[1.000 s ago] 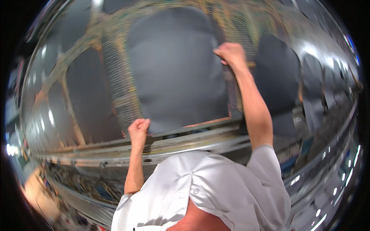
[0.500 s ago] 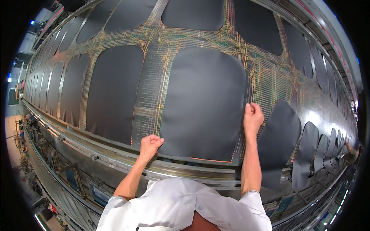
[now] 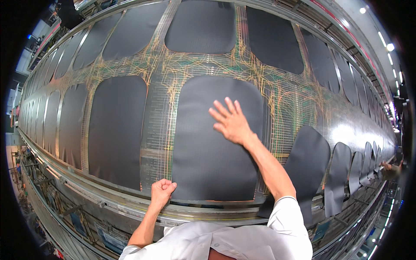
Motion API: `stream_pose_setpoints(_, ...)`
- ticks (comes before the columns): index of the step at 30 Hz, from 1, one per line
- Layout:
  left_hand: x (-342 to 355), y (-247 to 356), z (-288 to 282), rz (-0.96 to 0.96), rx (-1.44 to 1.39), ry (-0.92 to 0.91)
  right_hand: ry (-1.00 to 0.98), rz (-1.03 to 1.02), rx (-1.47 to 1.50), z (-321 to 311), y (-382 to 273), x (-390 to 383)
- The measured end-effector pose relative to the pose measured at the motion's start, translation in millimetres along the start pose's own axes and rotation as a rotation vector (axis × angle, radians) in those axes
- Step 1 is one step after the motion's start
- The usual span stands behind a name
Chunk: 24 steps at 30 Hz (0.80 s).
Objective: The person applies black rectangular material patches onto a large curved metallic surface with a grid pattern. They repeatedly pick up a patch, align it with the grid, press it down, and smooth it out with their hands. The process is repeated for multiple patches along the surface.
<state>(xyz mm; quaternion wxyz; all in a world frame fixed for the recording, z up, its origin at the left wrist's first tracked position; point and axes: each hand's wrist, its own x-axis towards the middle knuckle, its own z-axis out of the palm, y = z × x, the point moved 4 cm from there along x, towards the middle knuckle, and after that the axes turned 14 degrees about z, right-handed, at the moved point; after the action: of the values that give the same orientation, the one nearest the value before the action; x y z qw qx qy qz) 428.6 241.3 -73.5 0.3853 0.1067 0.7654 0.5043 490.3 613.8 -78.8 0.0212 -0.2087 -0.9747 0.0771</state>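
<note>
A dark grey sheet [image 3: 212,169], rounded at its upper corners, lies in front of me on a long metal table [image 3: 156,151] printed with coloured lines. My left hand [image 3: 162,190] pinches the sheet's left edge near its lower corner. Over the middle of that sheet, my right hand [image 3: 232,123] is open, palm down with fingers spread; whether it presses on the surface I cannot tell.
Similar sheets lie in two rows, such as one on the left [image 3: 115,130] and one behind [image 3: 199,26]. Several on the right [image 3: 305,164] hang over the front rail [image 3: 130,212]. Another person's arm [image 3: 388,166] reaches in at the far right.
My right hand has left the sheet's right edge, moved up and left over its middle, and spread open. My left hand stays closed at the left edge. The view has shifted.
</note>
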Motion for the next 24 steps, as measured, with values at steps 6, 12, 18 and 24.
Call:
stream_pose_setpoints(6,-1,0,-1,-0.003,-0.017,0.008,0.071,0.206,-0.023,6,48,77)
stream_pose_setpoints(12,0,-3,0,-0.017,-0.04,0.005,0.035,0.105,0.006,22,-39,104)
stream_pose_setpoints(18,0,-1,-2,-0.008,-0.015,-0.004,-0.057,-0.027,0.025,29,-130,76)
stream_pose_setpoints(24,-3,-9,-4,-0.023,-0.068,-0.02,-0.117,-0.34,0.315,36,-129,12)
